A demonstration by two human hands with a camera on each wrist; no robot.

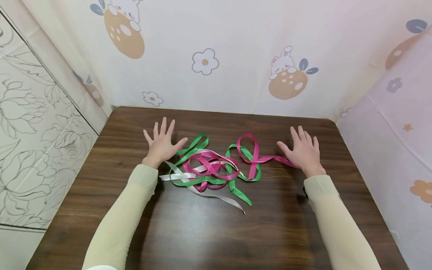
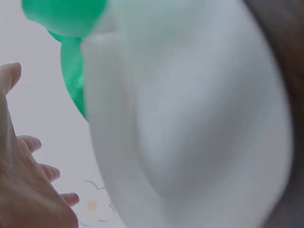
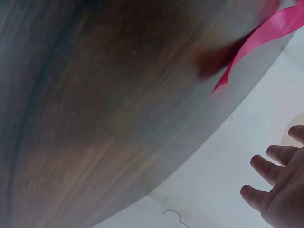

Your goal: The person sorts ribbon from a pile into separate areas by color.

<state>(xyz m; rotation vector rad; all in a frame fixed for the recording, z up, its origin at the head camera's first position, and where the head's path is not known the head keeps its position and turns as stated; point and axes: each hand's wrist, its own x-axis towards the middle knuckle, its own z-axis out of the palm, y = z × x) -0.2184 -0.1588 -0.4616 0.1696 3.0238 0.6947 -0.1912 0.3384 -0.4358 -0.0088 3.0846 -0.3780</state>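
Pink ribbon [image 1: 255, 155], green ribbon [image 1: 241, 195] and white ribbon [image 1: 183, 175] lie in a loose tangle on the dark wooden table [image 1: 216, 240], between the hands in the head view. My left hand [image 1: 161, 144] is spread with straight fingers at the tangle's left side, its thumb close by a green loop. On the right, my right hand [image 1: 305, 152] has its fingers extended, and a pink tail reaches to the base of its palm. Large and blurred, a white strip [image 2: 204, 142] fills much of the left wrist view. The right wrist view shows the pink tail [image 3: 266, 35] apart from the fingers [image 3: 266, 169].
A pale curtain [image 1: 236, 82] printed with rabbits and flowers hangs behind the table's far edge. Another printed cloth [image 1: 398, 123] borders the right side. To the left stands a white panel [image 1: 33, 150] with line-drawn flowers.
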